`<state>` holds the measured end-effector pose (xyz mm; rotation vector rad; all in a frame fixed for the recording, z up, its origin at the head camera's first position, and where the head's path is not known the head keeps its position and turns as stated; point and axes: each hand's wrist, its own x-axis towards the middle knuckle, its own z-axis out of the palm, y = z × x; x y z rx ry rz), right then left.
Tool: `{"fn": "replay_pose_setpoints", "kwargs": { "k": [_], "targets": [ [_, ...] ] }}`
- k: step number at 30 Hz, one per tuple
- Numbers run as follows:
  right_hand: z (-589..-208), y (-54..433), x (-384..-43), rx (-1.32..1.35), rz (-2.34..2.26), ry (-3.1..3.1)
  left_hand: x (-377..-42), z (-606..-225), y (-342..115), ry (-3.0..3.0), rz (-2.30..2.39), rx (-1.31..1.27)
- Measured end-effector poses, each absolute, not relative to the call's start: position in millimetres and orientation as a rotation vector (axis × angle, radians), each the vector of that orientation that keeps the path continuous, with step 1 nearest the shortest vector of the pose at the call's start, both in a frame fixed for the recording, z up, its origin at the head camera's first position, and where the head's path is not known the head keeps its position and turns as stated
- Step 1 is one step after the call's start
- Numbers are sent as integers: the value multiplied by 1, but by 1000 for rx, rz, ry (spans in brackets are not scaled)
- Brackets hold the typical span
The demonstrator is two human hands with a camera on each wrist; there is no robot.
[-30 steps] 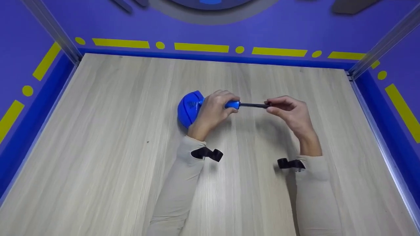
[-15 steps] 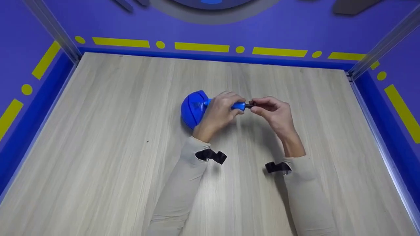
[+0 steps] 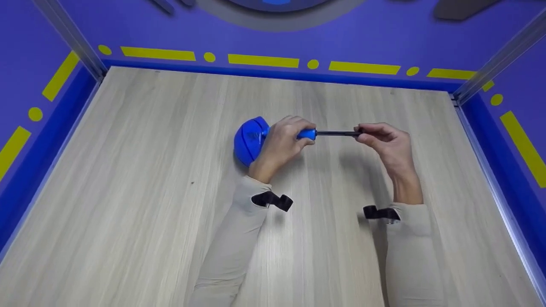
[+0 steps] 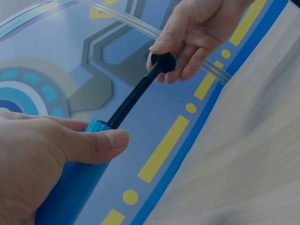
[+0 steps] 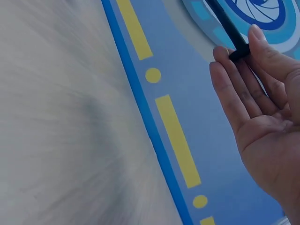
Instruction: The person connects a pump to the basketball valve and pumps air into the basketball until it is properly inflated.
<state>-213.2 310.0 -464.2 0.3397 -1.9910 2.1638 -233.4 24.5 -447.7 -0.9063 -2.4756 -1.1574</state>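
Observation:
A blue ball [image 3: 247,143] with black lines, its shape uneven as if partly deflated, is at the left end of a blue hand pump [image 3: 307,134]. My left hand [image 3: 281,143] is wrapped round the pump's barrel, hiding much of it. Out of the barrel's right end runs a long stretch of black plunger rod [image 3: 337,133]. My right hand [image 3: 390,147] pinches the black knob [image 5: 240,52] at the rod's end between thumb and fingers. In the left wrist view, the thumb lies along the barrel [image 4: 70,192] near its ribbed cap [image 4: 97,125].
A pale wood-grain table [image 3: 140,170] lies under both arms. Blue panels [image 3: 273,47] with yellow marks wall in its back and sides, with metal posts [image 3: 499,55] at the corners. Black wrist mounts [image 3: 273,199] stick out from both sleeves.
My right hand moved left, pushing the rod nearly all the way into the barrel, then drew it back out to the right. The left hand and ball shifted only slightly.

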Motion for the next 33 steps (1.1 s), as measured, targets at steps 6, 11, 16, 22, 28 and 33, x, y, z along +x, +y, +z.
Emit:
{"fn": "replay_pose_setpoints", "kwargs": {
  "k": [6, 11, 16, 22, 28, 33],
  "targets": [
    [-468, 275, -213, 356, 2063, -2079, -229, -446, 34, -2434, -1093, -940],
    [-470, 255, -212, 377, 2060, -2094, -229, -449, 36, -2418, -1121, -970],
    [-468, 267, -212, 430, 1998, -2186, -231, -452, 33, -2435, -1169, -981],
    [-462, 307, -210, 404, 2046, -2108, -232, -452, 28, -2427, -1184, -924],
    [-464, 317, -212, 331, 2151, -1999, -232, -452, 28, -2451, -1170, -895],
    [-467, 291, -215, 299, 2112, -2015, -230, -451, 32, -2437, -1145, -886]
  ]
}}
